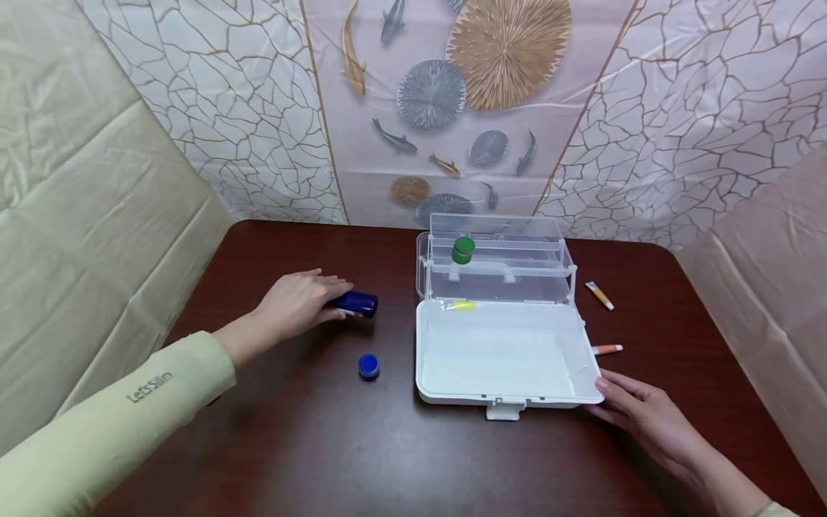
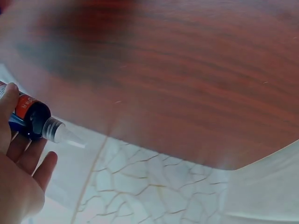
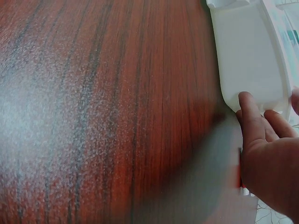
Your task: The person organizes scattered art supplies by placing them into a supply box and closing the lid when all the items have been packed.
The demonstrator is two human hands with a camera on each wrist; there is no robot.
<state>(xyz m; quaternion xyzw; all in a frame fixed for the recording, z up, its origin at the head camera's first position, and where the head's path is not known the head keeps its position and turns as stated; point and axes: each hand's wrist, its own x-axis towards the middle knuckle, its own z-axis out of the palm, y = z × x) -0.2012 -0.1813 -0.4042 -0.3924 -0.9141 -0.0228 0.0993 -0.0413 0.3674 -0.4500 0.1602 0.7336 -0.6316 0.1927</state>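
Observation:
My left hand (image 1: 300,298) grips a dark blue bottle (image 1: 362,304) lying over the left part of the table. In the left wrist view the bottle (image 2: 37,116) has an orange label and a clear pointed nozzle. My right hand (image 1: 646,413) holds the front right corner of a white plastic box (image 1: 504,399), thumb on the rim and fingers against its outer side. In the right wrist view those fingers (image 3: 252,116) lie along the box wall. The clear lid and tiered trays (image 1: 510,269) stand raised behind the white base.
A small blue jar (image 1: 369,367) stands on the brown table (image 1: 388,459) left of the box. A green jar (image 1: 463,250) and a yellow tube (image 1: 461,305) sit in the raised trays. Right of the box lie a yellow-orange tube (image 1: 601,295) and an orange-red tube (image 1: 609,350).

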